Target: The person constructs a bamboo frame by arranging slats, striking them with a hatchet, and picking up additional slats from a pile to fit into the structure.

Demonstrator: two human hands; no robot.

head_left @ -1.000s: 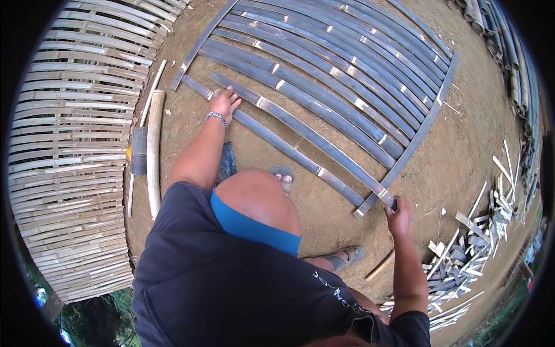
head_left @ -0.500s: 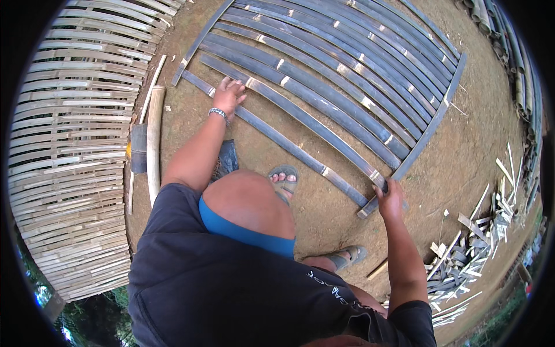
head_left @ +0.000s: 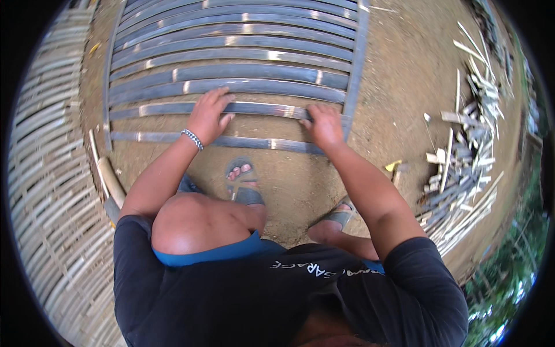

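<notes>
Several grey split bamboo slats [head_left: 243, 55] lie side by side on bare earth, crossed by an upright slat [head_left: 354, 87] at the right end. My left hand [head_left: 209, 114], with a bead bracelet on the wrist, lies palm down on the second nearest slat [head_left: 260, 108]. My right hand [head_left: 324, 124] presses on the same slat near its right end, fingers curled over it. The nearest slat [head_left: 254, 140] lies apart from the others, just below both hands. My sandalled feet [head_left: 243, 182] stand behind it.
A woven bamboo panel [head_left: 40, 191] covers the ground on the left, with a thick bamboo pole [head_left: 110, 182] beside it. A heap of cut bamboo scraps [head_left: 462, 150] lies at the right. Green plants show at the lower right rim.
The view has swung so the slats now run level. Both hands have come closer together, from the ends of the nearest slat onto the second nearest one.
</notes>
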